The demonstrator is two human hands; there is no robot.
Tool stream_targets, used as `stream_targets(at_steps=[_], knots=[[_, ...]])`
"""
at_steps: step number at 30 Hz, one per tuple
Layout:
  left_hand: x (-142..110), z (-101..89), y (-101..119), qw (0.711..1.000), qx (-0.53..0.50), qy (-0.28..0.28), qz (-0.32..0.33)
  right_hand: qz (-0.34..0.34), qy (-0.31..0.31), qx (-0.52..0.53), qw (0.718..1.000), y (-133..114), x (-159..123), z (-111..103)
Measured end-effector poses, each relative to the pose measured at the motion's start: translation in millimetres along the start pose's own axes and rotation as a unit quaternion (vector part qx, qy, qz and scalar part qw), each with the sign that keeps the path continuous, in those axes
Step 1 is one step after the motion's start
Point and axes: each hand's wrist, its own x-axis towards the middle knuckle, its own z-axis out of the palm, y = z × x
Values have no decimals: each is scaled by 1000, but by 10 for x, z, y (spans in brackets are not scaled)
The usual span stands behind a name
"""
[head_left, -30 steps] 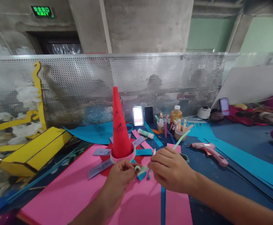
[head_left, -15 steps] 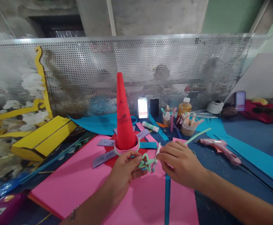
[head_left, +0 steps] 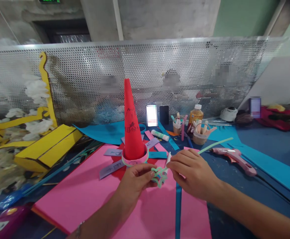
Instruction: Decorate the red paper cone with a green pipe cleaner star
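A pale green pipe cleaner (head_left: 163, 175), bent into several small loops, is held between my two hands. My left hand (head_left: 136, 182) pinches the looped part between thumb and fingers. Closed round the same strand on the other side is my right hand (head_left: 191, 169), and the straight tail sticks out past its knuckles to the upper right. Behind my left hand stands a tall red paper cone (head_left: 132, 136) with dark writing, set in a pink ring. Lilac paper strips (head_left: 111, 168) with lettering spread out around its base. A white pen-like stick (head_left: 169, 156) lies just behind the loops.
Pink sheets (head_left: 85, 196) lie under my hands. A pink glue gun (head_left: 234, 156) with a cord is at right. Behind stand a glue stick (head_left: 160, 135), two phones, cups of markers (head_left: 201, 136) and a bottle (head_left: 196, 115). A yellow box shape (head_left: 47, 146) sits left.
The looped end has turned and shifted slightly right, with my left hand moving along. More of the tail now extends beyond my right hand. The view has tipped up slightly.
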Motion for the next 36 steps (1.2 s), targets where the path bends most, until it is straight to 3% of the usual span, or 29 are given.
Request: stream_targets(at_steps=[9, 15, 30, 36], knots=[[-6, 15, 3, 998, 62, -12, 29, 76, 12, 97, 992, -63, 15, -20], [-77, 86, 4, 990, 110, -57, 72, 49, -13, 167, 985, -124, -6, 1], [-82, 72, -34, 988, 95, -72, 98, 83, -19, 202, 976, -185, -12, 75], [-71, 109, -33, 991, 92, -30, 97, 69, -24, 194, 978, -178, -14, 102]])
